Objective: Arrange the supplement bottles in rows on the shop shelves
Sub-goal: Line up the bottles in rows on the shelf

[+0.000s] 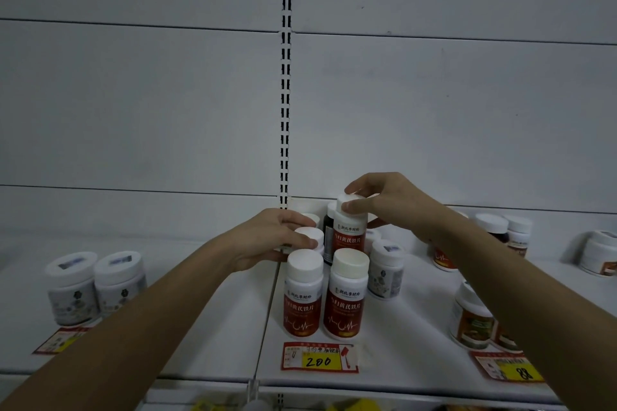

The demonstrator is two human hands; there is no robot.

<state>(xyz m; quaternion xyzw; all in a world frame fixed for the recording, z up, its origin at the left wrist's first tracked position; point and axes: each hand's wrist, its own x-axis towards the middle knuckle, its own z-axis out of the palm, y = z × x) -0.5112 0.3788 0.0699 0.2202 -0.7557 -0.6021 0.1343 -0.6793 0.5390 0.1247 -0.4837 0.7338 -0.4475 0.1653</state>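
Head view: two red bottles (322, 297) fronted on shelf (207, 327); left hand (273, 238) grips one behind, right hand (389, 202) another; strays remain.

The white shelf (213, 327) carries everything. Just below my left grip (277, 240) and right grip (384, 207), two red-labelled supplement bottles (345, 297) stand side by side at the front, touching, with more bottles in rows behind them. Left of my left grip, well apart, two pale white-lidded jars (95, 287) stand together. Right of my right grip stand brown-labelled jars (472, 320) and further bottles (514, 235) near the back wall. Red and yellow price tags (319, 357) lie along the front edge.
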